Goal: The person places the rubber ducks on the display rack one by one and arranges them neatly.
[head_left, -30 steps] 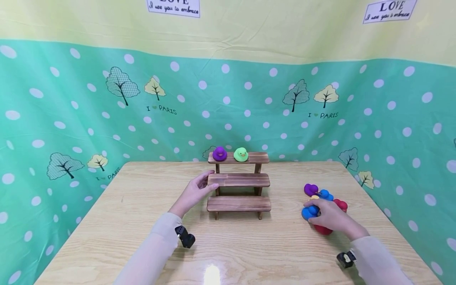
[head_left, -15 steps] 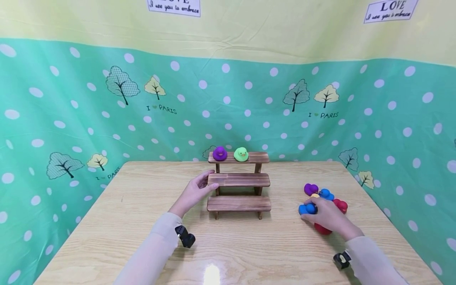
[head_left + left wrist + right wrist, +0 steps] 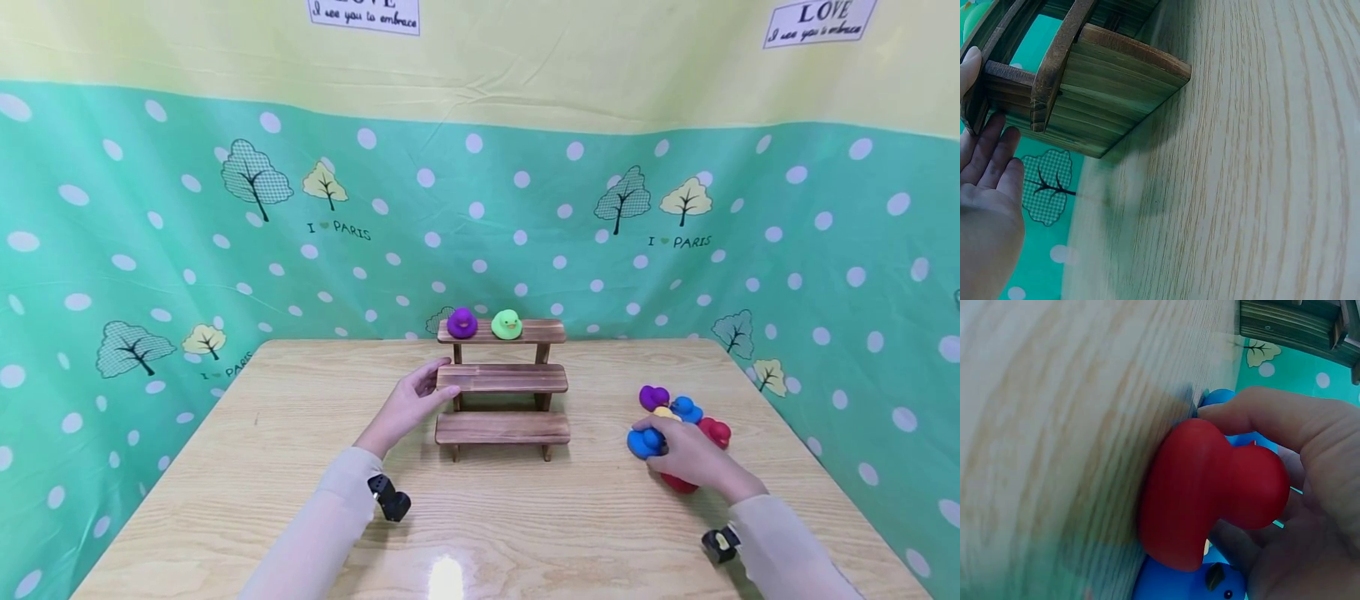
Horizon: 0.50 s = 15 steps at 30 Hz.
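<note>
A three-tier wooden display stand (image 3: 502, 379) stands mid-table. My left hand (image 3: 408, 407) grips the left end of its middle tier, thumb over the board and fingers behind; the left wrist view shows the fingers (image 3: 997, 150) at the board's end. On the top tier sit a purple rubber duck (image 3: 462, 323) and a light green one (image 3: 507, 325). At the right, my right hand (image 3: 693, 454) pinches a blue rubber duck (image 3: 641, 443) low at the table, its right part hidden by the fingers. In the right wrist view a red duck (image 3: 1191, 494) stands in front of the thumb.
Around the right hand are more rubber ducks: purple (image 3: 654, 397), blue (image 3: 686, 409), yellow (image 3: 664, 413) and red (image 3: 716, 432). Another red one (image 3: 679, 482) is partly under the hand. A polka-dot curtain (image 3: 480, 225) closes off the table's back and sides.
The right hand and the blue duck have shifted slightly left, and the duck has turned a little in the fingers. The left hand and the stand have stayed in place.
</note>
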Available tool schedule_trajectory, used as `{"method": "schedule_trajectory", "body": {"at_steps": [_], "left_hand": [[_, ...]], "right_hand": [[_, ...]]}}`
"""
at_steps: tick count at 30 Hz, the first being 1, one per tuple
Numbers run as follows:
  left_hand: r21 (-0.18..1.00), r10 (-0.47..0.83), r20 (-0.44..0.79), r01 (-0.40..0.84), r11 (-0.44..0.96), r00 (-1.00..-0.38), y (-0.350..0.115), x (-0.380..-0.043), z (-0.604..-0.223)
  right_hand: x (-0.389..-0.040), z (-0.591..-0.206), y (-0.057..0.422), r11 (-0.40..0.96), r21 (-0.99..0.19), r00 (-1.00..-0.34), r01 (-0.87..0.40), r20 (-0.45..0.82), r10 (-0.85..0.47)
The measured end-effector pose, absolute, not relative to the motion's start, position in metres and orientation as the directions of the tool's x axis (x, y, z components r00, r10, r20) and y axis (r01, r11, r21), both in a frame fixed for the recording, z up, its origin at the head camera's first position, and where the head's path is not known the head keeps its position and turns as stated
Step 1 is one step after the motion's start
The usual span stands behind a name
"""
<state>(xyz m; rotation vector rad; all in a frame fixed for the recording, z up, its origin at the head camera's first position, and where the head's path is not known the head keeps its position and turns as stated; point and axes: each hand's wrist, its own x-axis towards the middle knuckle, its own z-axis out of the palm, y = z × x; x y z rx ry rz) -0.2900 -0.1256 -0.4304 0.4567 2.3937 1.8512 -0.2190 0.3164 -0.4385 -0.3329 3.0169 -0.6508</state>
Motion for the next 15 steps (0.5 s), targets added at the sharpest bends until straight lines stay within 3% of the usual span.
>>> {"method": "schedule_trajectory", "body": {"at_steps": [15], "left_hand": [[0.952,0.267,0.129,0.194,0.236,-0.955,-0.1273,-0.2952,-0.4393]], "right_hand": [[-0.2211,-0.4362,0.3160,0.860,-0.472,-0.980,-0.195,0.064,-0.187]]}}
